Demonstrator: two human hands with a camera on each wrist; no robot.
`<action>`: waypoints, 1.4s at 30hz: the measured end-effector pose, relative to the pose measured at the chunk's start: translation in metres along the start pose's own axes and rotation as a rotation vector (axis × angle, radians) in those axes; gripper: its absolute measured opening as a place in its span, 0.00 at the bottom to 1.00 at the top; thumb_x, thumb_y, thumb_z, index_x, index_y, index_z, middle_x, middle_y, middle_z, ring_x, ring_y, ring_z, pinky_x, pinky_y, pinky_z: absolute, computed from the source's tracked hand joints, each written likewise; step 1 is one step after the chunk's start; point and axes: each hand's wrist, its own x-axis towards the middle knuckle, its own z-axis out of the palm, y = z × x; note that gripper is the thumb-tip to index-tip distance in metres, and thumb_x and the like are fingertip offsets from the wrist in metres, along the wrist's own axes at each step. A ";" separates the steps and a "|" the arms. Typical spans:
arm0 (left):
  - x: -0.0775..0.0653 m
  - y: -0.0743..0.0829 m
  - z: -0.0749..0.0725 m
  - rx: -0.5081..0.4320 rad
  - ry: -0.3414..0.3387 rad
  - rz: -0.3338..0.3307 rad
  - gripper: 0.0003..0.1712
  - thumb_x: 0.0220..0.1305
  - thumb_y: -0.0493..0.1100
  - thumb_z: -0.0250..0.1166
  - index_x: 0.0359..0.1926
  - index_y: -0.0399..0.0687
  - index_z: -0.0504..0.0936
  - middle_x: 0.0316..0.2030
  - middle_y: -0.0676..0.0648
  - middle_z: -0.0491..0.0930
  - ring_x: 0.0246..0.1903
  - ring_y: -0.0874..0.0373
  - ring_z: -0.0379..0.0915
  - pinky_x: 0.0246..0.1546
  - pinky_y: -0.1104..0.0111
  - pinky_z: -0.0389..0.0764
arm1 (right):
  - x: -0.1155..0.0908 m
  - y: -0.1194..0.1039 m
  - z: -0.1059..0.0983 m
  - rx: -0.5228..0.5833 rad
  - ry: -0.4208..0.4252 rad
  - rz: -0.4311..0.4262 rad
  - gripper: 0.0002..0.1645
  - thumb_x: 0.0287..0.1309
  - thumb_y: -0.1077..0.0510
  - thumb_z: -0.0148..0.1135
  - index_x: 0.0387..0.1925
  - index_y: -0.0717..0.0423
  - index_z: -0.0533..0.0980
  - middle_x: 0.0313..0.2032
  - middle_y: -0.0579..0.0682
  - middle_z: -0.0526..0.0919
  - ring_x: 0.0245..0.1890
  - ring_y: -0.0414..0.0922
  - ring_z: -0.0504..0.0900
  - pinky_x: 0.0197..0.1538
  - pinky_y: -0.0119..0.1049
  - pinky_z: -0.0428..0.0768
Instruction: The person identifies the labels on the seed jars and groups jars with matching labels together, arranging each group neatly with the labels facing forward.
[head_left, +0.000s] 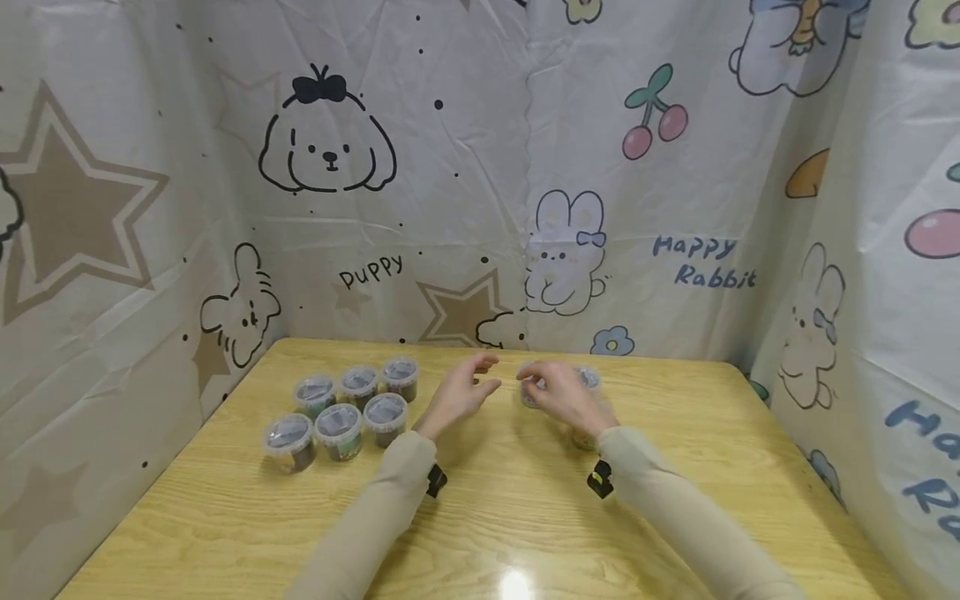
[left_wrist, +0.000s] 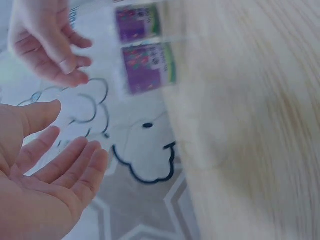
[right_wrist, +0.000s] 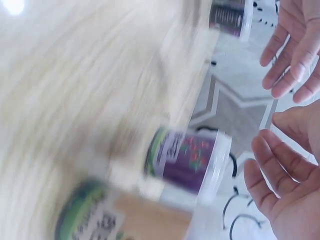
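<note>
My left hand (head_left: 461, 393) hovers above the middle of the table, palm turned inward, fingers spread and loosely bent around nothing. Facing it, my right hand (head_left: 567, 397) is held over a few lidded tubs with relaxed fingers; in the right wrist view the hand (right_wrist: 285, 172) grips nothing. Partly hidden by that hand are a tub at its fingertips and a tub (head_left: 589, 377) behind it; another tub (head_left: 582, 439) stands below the wrist. A purple-labelled tub (right_wrist: 187, 160) and an orange-brown one (right_wrist: 150, 217) appear close by in the right wrist view, blurred.
At the table's left stand several clear-lidded tubs in two rows, among them a front tub (head_left: 289, 442) and a rear tub (head_left: 401, 378). The wooden table (head_left: 495, 517) meets a printed cloth (head_left: 465, 192) at the back and sides. Each wrist wears a black device (head_left: 600, 479).
</note>
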 end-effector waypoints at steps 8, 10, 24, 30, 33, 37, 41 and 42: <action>-0.021 -0.010 -0.031 0.052 0.067 -0.002 0.15 0.67 0.38 0.64 0.52 0.37 0.80 0.50 0.37 0.82 0.49 0.44 0.79 0.53 0.53 0.81 | 0.002 -0.024 0.030 0.022 -0.049 -0.072 0.09 0.62 0.65 0.62 0.41 0.59 0.84 0.38 0.52 0.88 0.34 0.41 0.84 0.36 0.31 0.83; -0.026 -0.013 -0.035 0.102 0.076 0.006 0.13 0.66 0.38 0.64 0.50 0.37 0.82 0.48 0.38 0.83 0.46 0.46 0.81 0.50 0.54 0.82 | 0.001 -0.030 0.036 0.021 -0.061 -0.074 0.08 0.62 0.64 0.62 0.41 0.59 0.84 0.39 0.51 0.88 0.34 0.41 0.84 0.37 0.31 0.83; -0.052 -0.028 -0.071 0.176 0.047 0.000 0.13 0.67 0.42 0.64 0.47 0.39 0.84 0.44 0.42 0.85 0.41 0.50 0.82 0.43 0.58 0.85 | 0.009 -0.050 0.061 0.069 -0.133 -0.111 0.08 0.62 0.63 0.63 0.40 0.60 0.85 0.39 0.51 0.88 0.34 0.42 0.85 0.38 0.30 0.83; -0.057 -0.035 -0.088 0.150 0.003 -0.003 0.12 0.69 0.43 0.63 0.48 0.41 0.84 0.43 0.43 0.85 0.40 0.52 0.82 0.43 0.58 0.84 | 0.008 -0.053 0.066 0.080 -0.124 -0.130 0.07 0.61 0.62 0.64 0.39 0.59 0.85 0.38 0.50 0.89 0.33 0.41 0.85 0.37 0.27 0.82; -0.060 -0.040 -0.097 0.129 -0.004 -0.007 0.11 0.69 0.42 0.62 0.46 0.41 0.85 0.42 0.43 0.85 0.40 0.52 0.81 0.43 0.58 0.84 | 0.009 -0.057 0.069 0.085 -0.120 -0.140 0.07 0.62 0.62 0.64 0.40 0.58 0.85 0.38 0.49 0.89 0.33 0.40 0.85 0.37 0.26 0.81; -0.066 -0.045 -0.108 0.120 -0.021 -0.028 0.08 0.68 0.42 0.63 0.43 0.45 0.86 0.39 0.46 0.86 0.39 0.54 0.81 0.43 0.58 0.83 | 0.012 -0.063 0.073 0.116 -0.132 -0.148 0.08 0.63 0.61 0.63 0.40 0.58 0.85 0.38 0.49 0.89 0.34 0.40 0.84 0.37 0.26 0.81; -0.072 -0.052 -0.117 0.145 -0.035 -0.018 0.07 0.67 0.42 0.65 0.41 0.46 0.87 0.38 0.48 0.85 0.38 0.56 0.81 0.43 0.59 0.84 | 0.015 -0.067 0.076 0.125 -0.143 -0.136 0.09 0.64 0.59 0.63 0.41 0.58 0.85 0.39 0.48 0.88 0.35 0.38 0.83 0.37 0.24 0.80; -0.073 -0.054 -0.119 0.152 -0.034 -0.015 0.07 0.67 0.42 0.65 0.40 0.46 0.87 0.37 0.49 0.85 0.38 0.56 0.80 0.43 0.59 0.84 | 0.016 -0.068 0.076 0.121 -0.139 -0.135 0.09 0.64 0.59 0.63 0.41 0.57 0.85 0.39 0.47 0.88 0.35 0.38 0.83 0.37 0.24 0.80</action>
